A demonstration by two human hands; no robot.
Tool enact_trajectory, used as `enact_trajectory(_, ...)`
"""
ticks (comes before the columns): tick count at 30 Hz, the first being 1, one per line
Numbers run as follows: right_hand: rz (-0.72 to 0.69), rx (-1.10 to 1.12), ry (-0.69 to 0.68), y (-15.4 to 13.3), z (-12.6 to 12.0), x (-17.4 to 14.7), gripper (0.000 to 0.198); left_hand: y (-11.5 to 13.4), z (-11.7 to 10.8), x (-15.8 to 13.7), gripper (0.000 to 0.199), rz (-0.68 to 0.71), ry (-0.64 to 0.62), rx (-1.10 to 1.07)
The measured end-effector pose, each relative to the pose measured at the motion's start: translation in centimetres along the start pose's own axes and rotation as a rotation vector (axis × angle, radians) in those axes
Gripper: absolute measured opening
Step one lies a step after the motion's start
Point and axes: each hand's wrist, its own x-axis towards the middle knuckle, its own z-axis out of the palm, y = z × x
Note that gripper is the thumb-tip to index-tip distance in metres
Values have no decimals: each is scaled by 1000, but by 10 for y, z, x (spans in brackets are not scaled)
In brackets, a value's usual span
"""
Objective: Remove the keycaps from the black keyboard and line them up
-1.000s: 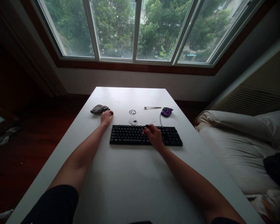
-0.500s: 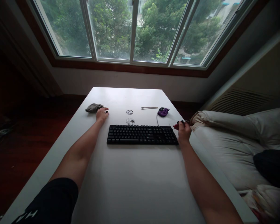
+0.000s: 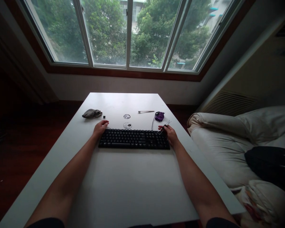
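A black keyboard (image 3: 133, 139) lies on the white table. My left hand (image 3: 100, 127) is beside its upper left corner, fingers loosely bent, with nothing visible in them. A small black keycap (image 3: 104, 117) sits on the table just beyond this hand. Over the keyboard's right end, my right hand (image 3: 170, 133) grips a wire keycap puller (image 3: 164, 127) with a dark handle. Its thin wires stick out on both sides of the fingers. Where the fingers wrap the handle, it is partly hidden.
A crumpled grey cloth (image 3: 92, 113) lies at the left. Two round items (image 3: 127, 125) and a thin brush (image 3: 146, 111) lie behind the keyboard. A purple pouch (image 3: 159, 116) with a cable is at the right. A padded sofa (image 3: 216, 142) borders the white table (image 3: 133, 183).
My left hand has left the keycap on the table and come back to the keyboard's corner. My right hand has moved inward over the keyboard's right end with the keycap puller.
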Motion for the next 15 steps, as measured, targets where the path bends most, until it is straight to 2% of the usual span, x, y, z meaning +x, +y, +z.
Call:
enact_trajectory(4,45,-44,-23,-1,7,-5,35,10,2,-22,46,-34,-130,-203)
enact_trajectory(9,75,-130,-42,-1,4,2,31,20,-1,-33,48,-49,-159,-248)
enact_trajectory(11,32,-215,21,-2,4,14,31,24,-2,-35,48,-53,-153,-254)
enact_trajectory(15,-72,-460,236,-10,9,50,32,29,-6,-36,46,-43,-133,-244)
